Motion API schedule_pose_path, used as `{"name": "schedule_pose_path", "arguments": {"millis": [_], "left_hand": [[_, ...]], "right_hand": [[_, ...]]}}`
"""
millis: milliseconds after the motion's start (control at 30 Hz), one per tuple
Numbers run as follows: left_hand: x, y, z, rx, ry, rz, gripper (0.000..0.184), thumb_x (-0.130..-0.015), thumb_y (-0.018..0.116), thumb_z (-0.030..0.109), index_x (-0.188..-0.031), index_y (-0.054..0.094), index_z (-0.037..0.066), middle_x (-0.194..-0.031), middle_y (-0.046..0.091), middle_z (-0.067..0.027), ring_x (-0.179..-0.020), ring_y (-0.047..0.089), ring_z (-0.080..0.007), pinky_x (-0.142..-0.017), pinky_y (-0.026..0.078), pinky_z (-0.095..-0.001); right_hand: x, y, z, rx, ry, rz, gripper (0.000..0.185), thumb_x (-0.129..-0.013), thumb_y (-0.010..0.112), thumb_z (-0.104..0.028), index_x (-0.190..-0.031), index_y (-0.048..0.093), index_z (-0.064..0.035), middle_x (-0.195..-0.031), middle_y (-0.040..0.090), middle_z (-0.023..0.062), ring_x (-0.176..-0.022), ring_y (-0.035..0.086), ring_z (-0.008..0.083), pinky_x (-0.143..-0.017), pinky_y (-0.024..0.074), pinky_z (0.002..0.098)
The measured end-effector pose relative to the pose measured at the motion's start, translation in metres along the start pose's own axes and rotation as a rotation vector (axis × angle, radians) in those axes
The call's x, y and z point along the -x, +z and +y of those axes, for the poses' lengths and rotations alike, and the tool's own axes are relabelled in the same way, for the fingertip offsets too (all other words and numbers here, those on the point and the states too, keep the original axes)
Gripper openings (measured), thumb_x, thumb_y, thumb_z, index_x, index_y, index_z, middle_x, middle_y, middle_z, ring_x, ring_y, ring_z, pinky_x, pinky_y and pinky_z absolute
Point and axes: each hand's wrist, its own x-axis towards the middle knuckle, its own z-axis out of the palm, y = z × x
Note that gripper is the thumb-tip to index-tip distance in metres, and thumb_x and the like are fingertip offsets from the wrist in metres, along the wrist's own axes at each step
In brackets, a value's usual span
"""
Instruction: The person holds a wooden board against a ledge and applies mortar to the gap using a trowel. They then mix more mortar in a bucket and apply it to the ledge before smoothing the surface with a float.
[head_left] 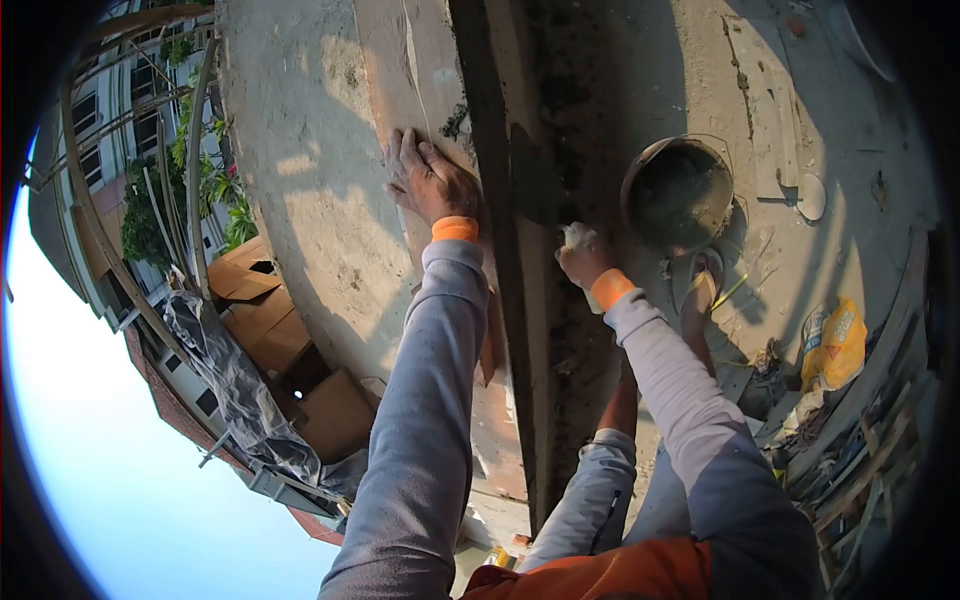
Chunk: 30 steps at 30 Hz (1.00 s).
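My left hand (430, 180) lies flat with its fingers spread on a board (400, 60) along the top of the concrete ledge (310, 150). To its right, my right hand (583, 255) is wrapped round the handle of a trowel (532, 180), whose dark blade is up against the shaded side of the ledge. The blade's outline is hard to make out in the shadow. A round bucket (640, 165) with grey wet mix in it stands on the ground just right of my right hand.
Below the bucket is my sandalled foot (704, 275). A yellow bag (835, 345) lies at the right, near stacked wood (870, 455). Cardboard (265, 310) and a dark plastic sheet (240, 390) are beyond the ledge at the left.
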Motion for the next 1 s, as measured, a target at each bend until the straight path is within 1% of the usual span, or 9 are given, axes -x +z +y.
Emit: {"name": "schedule_pose_path", "arguments": {"millis": [133, 200, 233, 300, 467, 600, 767, 967, 1000], "left_hand": [[-0.001, 0.001, -0.003, -0.030, 0.002, -0.003, 0.037, -0.097, 0.035, 0.027, -0.128, 0.049, 0.013, -0.145, 0.037, -0.0055, -0.140, 0.024, -0.0228, -0.112, 0.007, -0.0562], [0.000, 0.003, -0.004, -0.038, 0.027, 0.031, 0.038, -0.098, 0.033, 0.030, -0.128, 0.050, 0.013, -0.144, 0.039, -0.0041, -0.135, 0.032, -0.0235, -0.110, 0.010, -0.0547], [0.000, 0.005, -0.004, -0.052, 0.029, 0.025, 0.038, -0.098, 0.033, 0.030, -0.128, 0.050, 0.013, -0.144, 0.039, -0.0041, -0.135, 0.032, -0.0235, -0.110, 0.010, -0.0547], [0.002, 0.005, -0.009, -0.043, 0.059, 0.049, 0.037, -0.098, 0.034, 0.029, -0.126, 0.051, 0.012, -0.144, 0.040, -0.0050, -0.135, 0.033, -0.0232, -0.110, 0.010, -0.0541], [-0.001, 0.002, -0.004, -0.023, 0.034, 0.003, 0.035, -0.098, 0.035, 0.025, -0.128, 0.048, 0.014, -0.145, 0.036, -0.0080, -0.140, 0.024, -0.0245, -0.111, 0.007, -0.0570], [0.001, 0.004, -0.007, -0.001, 0.034, 0.007, 0.035, -0.097, 0.035, 0.022, -0.128, 0.049, 0.014, -0.145, 0.037, -0.0058, -0.139, 0.025, -0.0235, -0.111, 0.006, -0.0564], [0.003, 0.005, -0.008, 0.043, 0.074, 0.049, 0.035, -0.094, 0.035, 0.017, -0.126, 0.051, 0.015, -0.144, 0.040, -0.0048, -0.138, 0.028, -0.0231, -0.111, 0.005, -0.0555], [0.000, 0.011, -0.014, 0.030, 0.098, 0.130, 0.033, -0.098, 0.035, 0.022, -0.122, 0.055, 0.013, -0.138, 0.048, -0.0044, -0.130, 0.041, -0.0226, -0.109, 0.012, -0.0494], [0.000, 0.011, -0.015, 0.021, 0.096, 0.119, 0.034, -0.098, 0.035, 0.023, -0.124, 0.055, 0.012, -0.138, 0.048, -0.0047, -0.130, 0.041, -0.0232, -0.109, 0.012, -0.0498]], "right_hand": [[0.055, -0.024, -0.046, -0.568, 0.553, -0.168, 0.028, -0.071, 0.061, -0.019, -0.094, 0.055, -0.0030, -0.086, 0.064, 0.0206, -0.081, 0.064, 0.0366, -0.071, 0.0517, 0.0409], [0.061, 0.012, -0.027, -0.262, -0.263, 0.188, 0.027, -0.069, 0.062, -0.018, -0.089, 0.054, -0.0012, -0.071, 0.061, 0.0176, -0.063, 0.063, 0.0300, -0.057, 0.0498, 0.0381], [0.048, 0.020, -0.025, -0.274, -0.255, 0.182, 0.027, -0.069, 0.062, -0.018, -0.089, 0.054, -0.0012, -0.071, 0.061, 0.0176, -0.063, 0.063, 0.0300, -0.057, 0.0498, 0.0381], [0.017, 0.029, -0.023, -0.666, 0.453, -0.202, 0.023, -0.072, 0.061, -0.016, -0.088, 0.056, -0.0007, -0.063, 0.056, 0.0122, -0.049, 0.057, 0.0223, -0.044, 0.0434, 0.0370], [0.039, 0.006, -0.030, -0.874, 0.667, -0.248, 0.048, -0.078, 0.056, -0.010, -0.122, 0.040, 0.0001, -0.060, 0.052, 0.0083, -0.041, 0.050, 0.0173, -0.037, 0.0395, 0.0335], [0.050, -0.019, -0.059, -0.950, 0.444, -0.457, 0.059, -0.076, 0.058, -0.017, -0.127, 0.040, 0.0062, -0.064, 0.057, 0.0131, -0.048, 0.056, 0.0225, -0.048, 0.0473, 0.0377], [0.089, 0.019, -0.023, -0.301, -0.114, -0.037, 0.051, -0.069, 0.064, -0.030, -0.112, 0.057, -0.0027, -0.081, 0.064, 0.0214, -0.080, 0.062, 0.0388, -0.070, 0.0507, 0.0440], [0.160, -0.024, 0.010, -0.290, -0.090, -0.124, 0.027, -0.069, 0.064, -0.022, -0.091, 0.059, -0.0065, -0.068, 0.063, 0.0174, -0.060, 0.063, 0.0335, -0.056, 0.0504, 0.0407], [0.160, -0.036, 0.015, -0.489, 0.173, -0.129, 0.021, -0.070, 0.062, -0.018, -0.086, 0.056, -0.0056, -0.063, 0.059, 0.0143, -0.052, 0.060, 0.0284, -0.049, 0.0482, 0.0381]]}}
